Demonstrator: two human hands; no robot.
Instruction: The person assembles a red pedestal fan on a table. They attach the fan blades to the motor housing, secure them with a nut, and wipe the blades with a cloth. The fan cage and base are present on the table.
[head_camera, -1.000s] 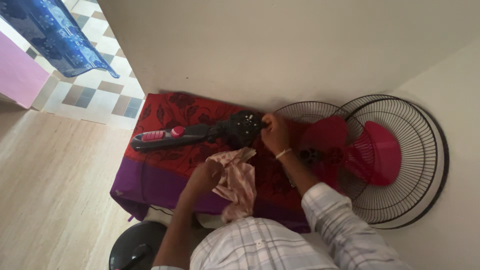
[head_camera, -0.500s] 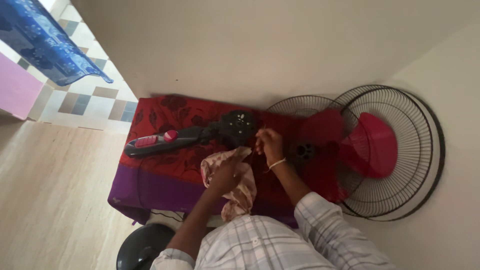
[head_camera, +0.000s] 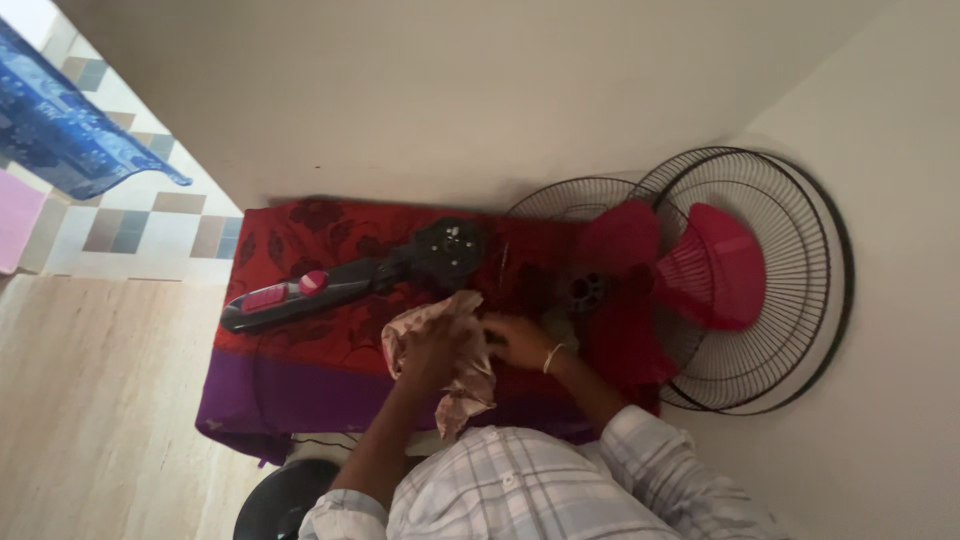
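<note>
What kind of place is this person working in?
Probably a room in a home: a patterned red cloth covers a low table, a blue curtain hangs by a tiled floor, plain walls.

- You have two hands at work: your left hand (head_camera: 432, 343) and your right hand (head_camera: 515, 340), both at one crumpled pink patterned cloth (head_camera: 452, 362).
- One black fan body (head_camera: 352, 277) with pink controls lies before you.
- Two wire fan guards (head_camera: 790, 300) stand stacked at the wall.
- One red fan blade set (head_camera: 700, 268) sits with them.
- One red-and-purple floral cover (head_camera: 300, 350) lies beneath.
- One blue patterned curtain (head_camera: 60, 130) hangs at the far edge.
</note>
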